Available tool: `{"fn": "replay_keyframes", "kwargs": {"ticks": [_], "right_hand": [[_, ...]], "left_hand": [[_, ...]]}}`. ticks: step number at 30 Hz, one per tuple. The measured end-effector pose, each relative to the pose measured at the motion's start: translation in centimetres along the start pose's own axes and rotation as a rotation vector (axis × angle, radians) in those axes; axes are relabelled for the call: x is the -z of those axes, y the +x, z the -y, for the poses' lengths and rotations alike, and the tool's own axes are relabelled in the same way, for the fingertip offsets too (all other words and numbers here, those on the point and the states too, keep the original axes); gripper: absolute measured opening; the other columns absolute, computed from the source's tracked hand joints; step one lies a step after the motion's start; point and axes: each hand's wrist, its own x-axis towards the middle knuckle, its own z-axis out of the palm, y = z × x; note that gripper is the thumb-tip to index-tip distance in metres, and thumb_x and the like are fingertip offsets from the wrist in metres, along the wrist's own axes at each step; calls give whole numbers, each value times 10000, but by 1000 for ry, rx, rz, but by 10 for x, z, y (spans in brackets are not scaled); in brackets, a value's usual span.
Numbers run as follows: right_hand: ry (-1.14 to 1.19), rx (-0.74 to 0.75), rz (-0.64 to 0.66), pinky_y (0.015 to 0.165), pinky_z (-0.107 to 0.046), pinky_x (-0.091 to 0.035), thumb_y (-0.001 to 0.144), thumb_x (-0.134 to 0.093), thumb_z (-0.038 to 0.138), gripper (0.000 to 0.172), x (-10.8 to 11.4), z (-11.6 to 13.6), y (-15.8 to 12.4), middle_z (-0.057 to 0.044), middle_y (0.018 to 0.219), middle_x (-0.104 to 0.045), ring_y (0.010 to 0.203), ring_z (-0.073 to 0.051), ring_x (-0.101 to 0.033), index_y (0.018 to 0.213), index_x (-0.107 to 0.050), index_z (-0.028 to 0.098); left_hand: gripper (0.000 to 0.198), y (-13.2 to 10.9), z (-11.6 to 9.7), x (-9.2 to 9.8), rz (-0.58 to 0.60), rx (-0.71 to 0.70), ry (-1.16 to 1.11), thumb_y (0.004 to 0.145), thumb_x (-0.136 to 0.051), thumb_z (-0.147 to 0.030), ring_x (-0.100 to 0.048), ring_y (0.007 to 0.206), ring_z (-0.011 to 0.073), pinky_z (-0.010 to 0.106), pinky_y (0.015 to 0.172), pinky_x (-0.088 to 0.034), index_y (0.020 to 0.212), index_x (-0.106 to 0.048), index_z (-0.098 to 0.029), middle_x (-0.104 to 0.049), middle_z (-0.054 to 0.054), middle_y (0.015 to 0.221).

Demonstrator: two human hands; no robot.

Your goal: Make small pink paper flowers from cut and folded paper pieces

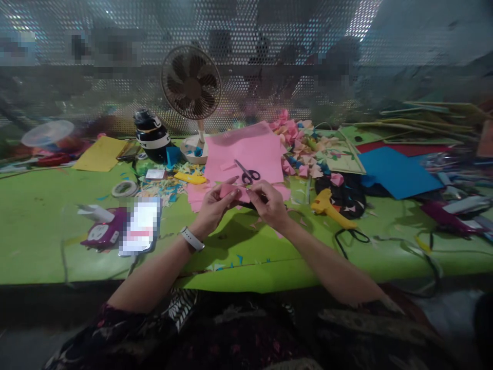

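A small piece of pink paper [235, 192] is held up between my two hands over the table's front half. My left hand [216, 204], with a white watch band on its wrist, pinches the paper's left part. The fingers of my right hand [268, 201] are closed at its right edge. Just beyond my hands, black-handled scissors [250, 176] lie on a large pink sheet [243, 145], beside a small pink strip [228, 165]. More pink paper [195, 195] lies under and around the sheet.
Left stand a fan [191, 87], a black bottle [152, 136], a tape roll [124, 188], a yellow cutter [190, 178] and a phone [140, 226]. Right lie a yellow glue gun [333, 209] with its cord, blue paper [398, 172] and a pile of paper flowers [290, 131]. Scraps cover the green table [231, 246].
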Motion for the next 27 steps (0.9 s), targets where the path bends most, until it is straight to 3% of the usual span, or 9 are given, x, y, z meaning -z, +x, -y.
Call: {"fn": "replay_keyframes", "kwargs": {"ticks": [4, 8, 10, 13, 15, 20, 27], "right_hand": [[-10, 65, 13, 676, -313, -458, 978, -519, 421, 273, 6, 1, 3, -13, 745, -554, 707, -155, -537, 789, -517, 225], [24, 30, -23, 660, -303, -450, 950, -552, 435, 285, 15, 3, 7, -10, 730, -551, 692, -146, -532, 769, -521, 217], [104, -102, 36, 606, -284, -439, 919, -584, 480, 307, 17, 7, 7, 8, 698, -535, 644, -132, -515, 777, -526, 214], [283, -358, 244, 540, -265, -448, 809, -702, 531, 366, 16, 12, 5, 12, 701, -584, 611, -130, -551, 884, -576, 195], [335, -436, 321, 537, -273, -471, 752, -753, 518, 417, 13, 14, 4, -6, 710, -626, 612, -139, -584, 924, -614, 164], [335, -420, 359, 511, -261, -482, 793, -707, 481, 344, 10, 6, 4, -17, 634, -650, 525, -109, -568, 794, -642, 143], [409, -405, 353, 530, -237, -526, 807, -698, 398, 261, 24, 1, 11, -15, 652, -686, 544, -101, -617, 724, -623, 161]], "left_hand": [[567, -1, -8, 2, 22, 19, 66, 681, -888, -315, -714, 712, 112, 235, 732, -602, 1199, -698, -185, -768, 9, 828], [615, 1, -16, 6, 31, 14, 176, 656, -904, -324, -728, 692, 126, 253, 754, -606, 1206, -681, -164, -774, 20, 783], [626, 1, -16, 8, 28, -4, 214, 659, -901, -337, -726, 674, 123, 252, 755, -604, 1215, -675, -157, -766, 10, 740], [647, 1, -12, 10, 21, -42, 246, 672, -893, -355, -718, 652, 114, 246, 743, -601, 1245, -660, -164, -754, -9, 706], [653, 1, -9, 11, 25, -67, 271, 680, -887, -364, -720, 659, 117, 240, 734, -597, 1259, -654, -170, -746, -17, 687], [649, 0, -8, 9, 16, -74, 272, 682, -885, -353, -729, 681, 135, 265, 738, -603, 1262, -651, -178, -769, 9, 740], [628, 6, -14, 10, -78, -39, 148, 617, -916, -338, -723, 658, 119, 249, 740, -603, 1170, -667, -175, -744, -22, 692]]}}
